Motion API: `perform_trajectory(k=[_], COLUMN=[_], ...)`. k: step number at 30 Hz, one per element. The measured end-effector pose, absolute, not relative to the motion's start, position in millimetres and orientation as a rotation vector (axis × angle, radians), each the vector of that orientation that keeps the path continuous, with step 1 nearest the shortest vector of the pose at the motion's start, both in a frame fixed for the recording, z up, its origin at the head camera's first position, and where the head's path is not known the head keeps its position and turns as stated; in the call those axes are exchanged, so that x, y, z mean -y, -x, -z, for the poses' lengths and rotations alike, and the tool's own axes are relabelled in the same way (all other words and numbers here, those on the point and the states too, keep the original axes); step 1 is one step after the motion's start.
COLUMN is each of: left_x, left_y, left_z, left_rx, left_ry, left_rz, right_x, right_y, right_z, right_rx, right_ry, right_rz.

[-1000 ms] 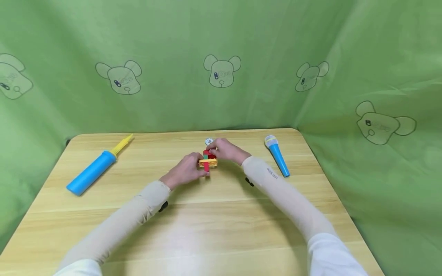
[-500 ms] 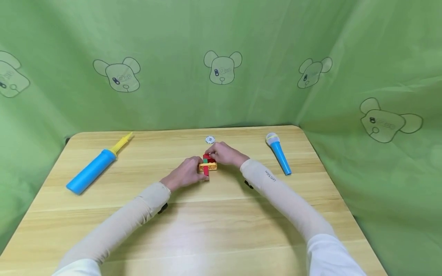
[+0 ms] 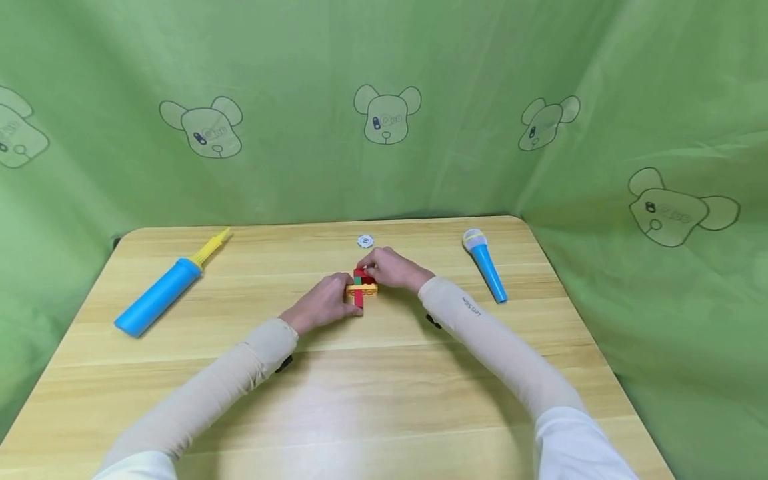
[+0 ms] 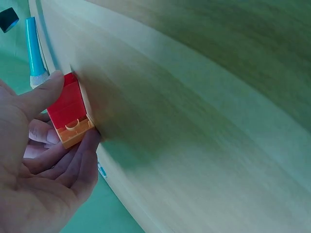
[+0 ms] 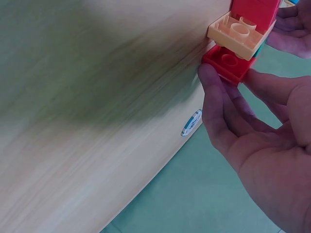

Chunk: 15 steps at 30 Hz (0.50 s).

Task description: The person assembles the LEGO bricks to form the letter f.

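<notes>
Several toy building bricks are joined together near the middle of the table. An orange brick (image 3: 369, 290) crosses a red brick (image 4: 68, 104), with a little green showing behind it. My left hand (image 3: 321, 302) holds this assembly from the left, its thumb against the near red brick and fingers by the orange one. At the far end, my right hand (image 3: 393, 268) pinches another red brick (image 5: 226, 64) between thumb and fingers. The orange brick's hollow underside, with round tubes, shows in the right wrist view. The fingers partly hide the bricks.
Just beyond the bricks lies a white poker chip (image 3: 365, 241). A blue hand pump (image 3: 159, 297) with a yellow nozzle lies at the left of the wooden table (image 3: 336, 407). At the right is a blue toy microphone (image 3: 487, 270). Green curtain (image 3: 288, 167) surrounds the table's back.
Both hands have drawn the bricks slightly nearer to me, and the poker chip, earlier partly covered by the right hand, shows whole. Over the last half second the hands stay nearly still.
</notes>
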State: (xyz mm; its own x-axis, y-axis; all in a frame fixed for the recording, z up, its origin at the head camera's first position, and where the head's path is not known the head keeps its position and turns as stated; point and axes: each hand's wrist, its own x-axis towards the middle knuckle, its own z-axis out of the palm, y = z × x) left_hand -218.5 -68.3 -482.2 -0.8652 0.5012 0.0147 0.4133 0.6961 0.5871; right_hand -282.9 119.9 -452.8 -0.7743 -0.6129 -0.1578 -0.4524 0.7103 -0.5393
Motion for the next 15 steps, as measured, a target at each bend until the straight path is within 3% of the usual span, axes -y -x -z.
perform_trajectory(k=[15], left_x=[70.9], left_y=[215.7], left_z=[485.5], left_rx=[-2.762], left_ry=[-0.645], left_rz=[-0.855], right_x=[-132.4], right_y=[280.9], right_z=[456.1], right_rx=[-2.635], right_ry=[0.722], right_rz=[0.797])
